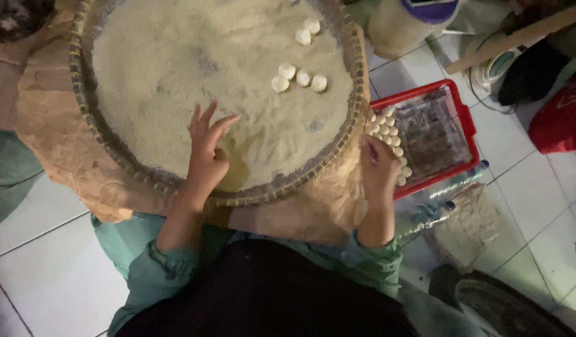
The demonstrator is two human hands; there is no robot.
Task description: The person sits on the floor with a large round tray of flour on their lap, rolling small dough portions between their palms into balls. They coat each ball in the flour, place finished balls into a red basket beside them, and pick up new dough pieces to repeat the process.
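A large round woven tray filled with pale crumb-like flour lies in front of me on brown paper. My left hand rests in the flour near the tray's front, fingers spread and holding nothing. Several small white dough balls lie on the flour toward the far right. My right hand hovers past the tray's right rim, fingers curled, next to a red plastic basket with rows of white balls along its left side. Whether that hand holds a ball is hidden.
Crumpled brown paper spreads under the tray. Plastic bottles lie on the white tiled floor by the basket. A large container with a blue lid, a wooden stick and a red bag stand at the right.
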